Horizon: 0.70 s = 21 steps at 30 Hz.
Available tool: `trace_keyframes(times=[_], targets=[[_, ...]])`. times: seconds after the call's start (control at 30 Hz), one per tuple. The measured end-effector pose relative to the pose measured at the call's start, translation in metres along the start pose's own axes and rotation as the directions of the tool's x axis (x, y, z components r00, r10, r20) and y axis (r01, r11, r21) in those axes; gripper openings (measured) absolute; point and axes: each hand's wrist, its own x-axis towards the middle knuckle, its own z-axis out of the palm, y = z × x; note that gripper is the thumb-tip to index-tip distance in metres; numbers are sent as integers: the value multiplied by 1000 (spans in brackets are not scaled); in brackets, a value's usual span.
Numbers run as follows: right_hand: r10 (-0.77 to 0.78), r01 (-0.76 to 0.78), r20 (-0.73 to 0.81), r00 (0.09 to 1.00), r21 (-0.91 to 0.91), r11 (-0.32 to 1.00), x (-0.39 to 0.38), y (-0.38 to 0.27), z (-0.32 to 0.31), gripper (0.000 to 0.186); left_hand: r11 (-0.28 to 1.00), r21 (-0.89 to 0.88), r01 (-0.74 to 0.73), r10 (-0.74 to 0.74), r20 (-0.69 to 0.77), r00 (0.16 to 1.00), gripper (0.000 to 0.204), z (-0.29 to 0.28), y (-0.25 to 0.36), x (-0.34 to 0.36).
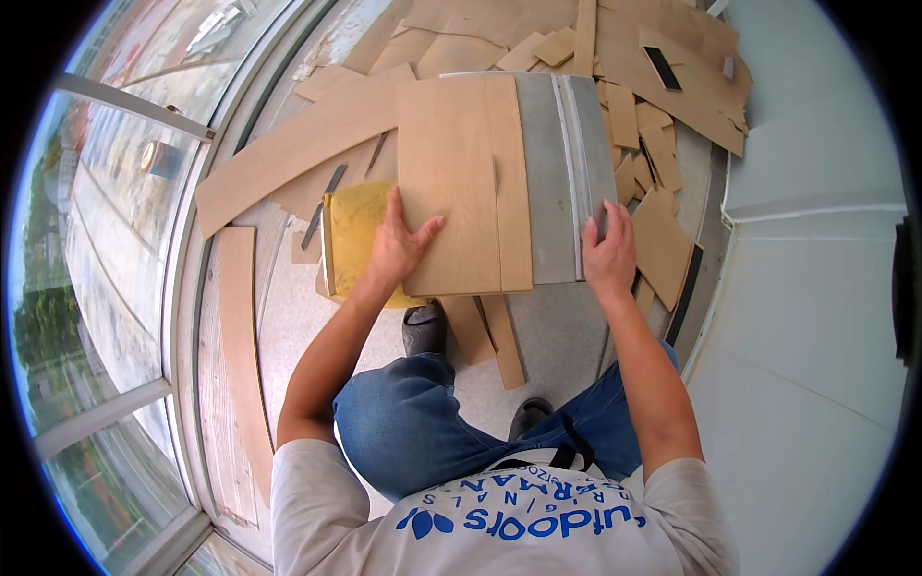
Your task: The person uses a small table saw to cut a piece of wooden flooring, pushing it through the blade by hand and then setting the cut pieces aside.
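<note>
A wide light-wood plank (448,182) lies flat on a raised grey plate (545,192), a narrower wood strip (512,206) along its right side. Near the plate's right edge runs a pale metal rail (574,163). My left hand (400,245) rests on the plank's left edge, thumb stretched across the top and fingers pointing away. My right hand (610,252) is closed around the plate's near right edge, beside the rail; its fingertips are partly hidden. Left of the plank sits a yellow casing (357,235), partly covered by my left hand and forearm.
Cut planks and offcuts (663,226) are strewn to the right and behind. A long plank (307,144) slants at the far left, and another plank (242,326) lies by the glass door frame (182,288). A pale wall (807,307) stands on the right.
</note>
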Motion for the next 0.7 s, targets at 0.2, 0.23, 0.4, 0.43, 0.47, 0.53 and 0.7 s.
trace_keyframes(times=[0.2,0.23,0.4,0.43,0.47,0.53,0.7], targets=[[-5,5,-6,1000,7,1000,0,0,1,46,1000,16,-18,18,4,1000,110,0,-5,-3],[-8,8,-6,1000,10,1000,0,0,2,46,1000,14,-21,21,8,1000,109,-1,-6,-4],[-6,6,-1,1000,-1,1000,-1,1,1,47,998,8,-64,64,3,998,109,0,-8,-12],[-7,7,-4,1000,-5,1000,-1,1,1,47,997,7,-72,72,0,997,109,0,-9,-13],[-7,7,-6,1000,-8,1000,-1,1,0,47,997,8,-79,79,-4,997,109,0,-9,-15],[-15,15,-11,1000,-18,1000,-2,0,0,47,997,-4,-80,80,0,997,108,0,-9,-19],[-47,45,-32,998,-42,998,-2,5,1,46,999,-24,-39,40,42,998,107,0,-10,-32]])
